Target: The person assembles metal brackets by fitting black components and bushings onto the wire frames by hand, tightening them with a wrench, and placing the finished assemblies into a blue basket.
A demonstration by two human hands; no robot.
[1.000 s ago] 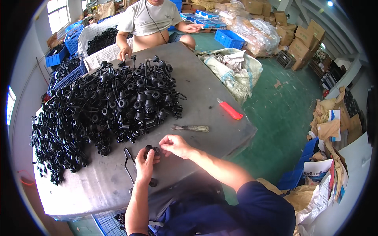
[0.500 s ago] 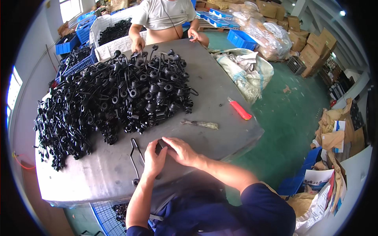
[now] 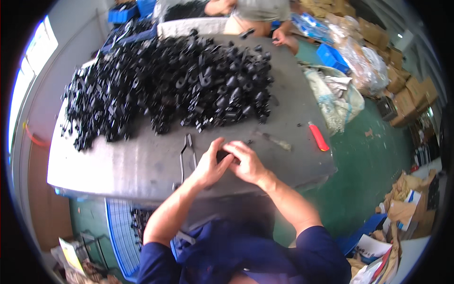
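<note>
My left hand (image 3: 210,166) and my right hand (image 3: 247,162) meet over the near edge of the grey table (image 3: 283,173). Their fingers are curled together around a small dark piece, mostly hidden between them, so its kind does not show. Beside my left hand lies a black bent metal rod (image 3: 182,155) with a rounded end. Beyond both hands spreads a large heap of black rod parts with rubber-like knobs (image 3: 165,80). A tiny black bit (image 3: 250,142) rests just past my right fingertips.
A red utility knife (image 3: 318,137) and a greyish brush-like strip (image 3: 275,141) lie to the right. Across the table stands a person in a light shirt (image 3: 262,12). A white sack (image 3: 333,102) sits by the right edge; a blue basket (image 3: 120,236) is below the near edge.
The whole view has shifted, with the table now further right and higher. My right fingers have curled in over the dark piece. The other person's hand has drawn back from the heap.
</note>
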